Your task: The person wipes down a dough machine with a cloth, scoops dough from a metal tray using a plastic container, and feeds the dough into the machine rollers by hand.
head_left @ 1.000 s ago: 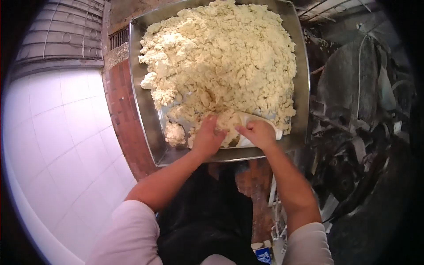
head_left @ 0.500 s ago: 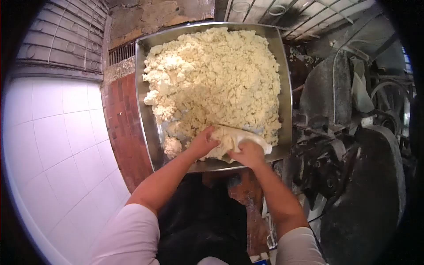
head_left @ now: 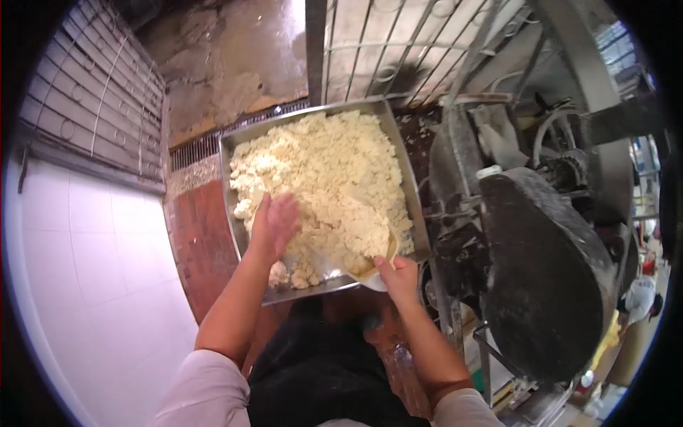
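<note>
A shallow metal tray (head_left: 233, 186) is heaped with pale, crumbly dough (head_left: 320, 160). At its near right corner, my right hand (head_left: 400, 279) grips the rim of a whitish bowl (head_left: 374, 282), thumb over the edge. Crumbly dough fills the bowl's mouth and blends into the heap, so the far rim is hard to make out. My left hand (head_left: 277, 222) is over the left part of the dough, fingers extended and slightly blurred, holding nothing. Small lumps of dough (head_left: 304, 274) lie by the tray's near edge, where some bare metal shows.
Dark, dusty machinery (head_left: 544, 277) stands close on the right. A white tiled wall (head_left: 107, 270) runs along the left, above it a metal grille (head_left: 107, 85). Red brick floor (head_left: 203, 242) and a drain grate (head_left: 192, 153) lie beside the tray. Another person (head_left: 640, 299) is at far right.
My left hand has let go of the bowl and moved left over the dough. The bowl, earlier lying on its side in both hands, now faces the heap with dough in it. The view has turned right.
</note>
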Demonstrator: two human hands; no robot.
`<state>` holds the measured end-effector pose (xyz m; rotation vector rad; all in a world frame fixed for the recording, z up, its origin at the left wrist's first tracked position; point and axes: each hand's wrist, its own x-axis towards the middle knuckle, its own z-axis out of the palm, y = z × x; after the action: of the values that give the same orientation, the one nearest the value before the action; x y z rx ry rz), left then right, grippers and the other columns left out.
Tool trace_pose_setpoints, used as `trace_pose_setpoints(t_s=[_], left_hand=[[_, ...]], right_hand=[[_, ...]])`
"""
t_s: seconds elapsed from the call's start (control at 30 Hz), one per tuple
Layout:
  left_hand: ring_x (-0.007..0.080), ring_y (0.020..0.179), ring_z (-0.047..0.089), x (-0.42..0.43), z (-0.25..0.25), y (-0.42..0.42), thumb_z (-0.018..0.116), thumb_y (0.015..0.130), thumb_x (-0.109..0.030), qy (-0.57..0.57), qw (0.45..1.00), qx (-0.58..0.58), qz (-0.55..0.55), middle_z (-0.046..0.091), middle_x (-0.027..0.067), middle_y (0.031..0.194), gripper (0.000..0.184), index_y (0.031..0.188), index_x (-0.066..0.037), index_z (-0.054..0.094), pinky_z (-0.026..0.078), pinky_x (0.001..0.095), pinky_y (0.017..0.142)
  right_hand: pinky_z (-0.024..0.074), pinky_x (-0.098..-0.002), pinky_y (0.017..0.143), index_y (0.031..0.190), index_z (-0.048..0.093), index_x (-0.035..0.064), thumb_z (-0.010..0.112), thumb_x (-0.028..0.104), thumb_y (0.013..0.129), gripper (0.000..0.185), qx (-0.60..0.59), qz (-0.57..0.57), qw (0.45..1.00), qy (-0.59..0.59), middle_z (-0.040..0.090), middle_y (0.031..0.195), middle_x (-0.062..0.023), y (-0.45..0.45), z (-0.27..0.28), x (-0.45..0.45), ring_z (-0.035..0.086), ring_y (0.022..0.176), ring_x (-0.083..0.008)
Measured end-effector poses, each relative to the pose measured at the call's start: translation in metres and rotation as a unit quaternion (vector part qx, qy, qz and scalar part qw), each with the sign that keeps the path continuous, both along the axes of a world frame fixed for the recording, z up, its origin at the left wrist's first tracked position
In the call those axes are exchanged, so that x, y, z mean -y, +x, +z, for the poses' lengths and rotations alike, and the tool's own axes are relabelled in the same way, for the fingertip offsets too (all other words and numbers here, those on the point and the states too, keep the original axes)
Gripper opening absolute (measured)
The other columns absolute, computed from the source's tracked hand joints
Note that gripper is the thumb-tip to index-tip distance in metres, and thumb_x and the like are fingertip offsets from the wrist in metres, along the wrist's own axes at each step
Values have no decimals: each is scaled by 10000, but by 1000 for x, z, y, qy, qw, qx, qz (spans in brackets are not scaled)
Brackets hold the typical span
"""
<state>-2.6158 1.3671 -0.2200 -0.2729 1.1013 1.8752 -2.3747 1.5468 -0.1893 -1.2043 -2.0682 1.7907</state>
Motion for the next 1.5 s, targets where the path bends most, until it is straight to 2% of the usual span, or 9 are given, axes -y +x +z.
trace_pose_setpoints(t_s=[0.13, 0.17, 0.27, 0.47, 0.8, 1.03, 1.2, 1.33, 1.5], left_hand=[[279, 1125, 496, -38, 83, 14, 333, 885, -661, -48, 997, 55, 19, 491, 152, 1302, 792, 1359, -31, 415, 355, 416, 985], [304, 1103, 527, -39, 77, 5, 337, 885, -658, 169, 983, 36, -58, 542, 160, 1241, 801, 1338, -5, 430, 384, 434, 987], [286, 1068, 570, -62, 128, -4, 306, 916, -625, 200, 977, -22, -78, 596, 153, 1169, 760, 1294, 15, 464, 428, 433, 959], [217, 1035, 601, -96, 286, 21, 429, 968, -374, 223, 948, -128, -190, 613, 146, 1141, 473, 1205, 17, 548, 464, 344, 933], [259, 1008, 636, -236, 491, 138, 429, 945, -394, 385, 826, -105, -398, 636, 187, 1090, 494, 1090, 59, 559, 478, 370, 946], [311, 1173, 537, -387, 498, 213, 378, 886, -623, 422, 779, -101, -453, 507, 272, 1279, 817, 1256, 100, 455, 387, 403, 1036], [312, 1358, 303, -460, 460, 207, 358, 872, -671, 234, 913, -251, -220, 297, 240, 1461, 919, 1398, 79, 283, 225, 386, 1113], [340, 1350, 296, -494, 429, 201, 390, 887, -625, 94, 827, -554, -7, 335, 222, 1448, 831, 1395, 30, 330, 198, 395, 1114], [351, 1331, 298, -512, 413, 198, 476, 872, -545, -13, 733, -676, 77, 389, 203, 1405, 687, 1323, -27, 467, 213, 421, 1107]], right_hand=[[406, -246, 515, 820, 693, -18, 679, 268, 849, 288, -34, -23, 999, -11, 600, 630, 8, -2, 67, 12, 506, 595, -44], [402, -242, 513, 827, 695, -18, 676, 271, 853, 291, -45, -30, 998, -22, 598, 630, 11, -3, 86, 15, 503, 595, -40], [372, -222, 500, 779, 676, 1, 664, 295, 867, 307, -67, -61, 994, -60, 563, 608, 21, 7, 126, 22, 478, 556, -41], [350, -212, 485, 771, 625, 29, 632, 299, 894, 297, -154, -158, 962, -160, 522, 621, 21, 38, 292, 36, 444, 515, -53], [300, -205, 390, 969, 589, 89, 571, 505, 878, 425, -235, -278, 930, 48, 473, 638, 34, 156, 480, -16, 393, 458, -51], [274, -196, 401, 873, 594, 103, 651, 533, 817, 438, -182, -356, 899, 179, 471, 617, 49, 222, 504, -120, 359, 440, -36], [358, -270, 423, 720, 646, 77, 670, 542, 787, 470, 4, -250, 896, 366, 552, 583, -10, 210, 488, -244, 514, 519, -104], [507, -427, 686, 866, 708, 36, 676, 602, 700, 591, 278, 39, 651, 705, 687, 806, -139, 129, 476, -321, 666, 764, -311], [525, -392, 696, 832, 716, 73, 666, 631, 689, 578, 310, 92, 608, 725, 688, 838, -130, 115, 506, -330, 670, 811, -290]])
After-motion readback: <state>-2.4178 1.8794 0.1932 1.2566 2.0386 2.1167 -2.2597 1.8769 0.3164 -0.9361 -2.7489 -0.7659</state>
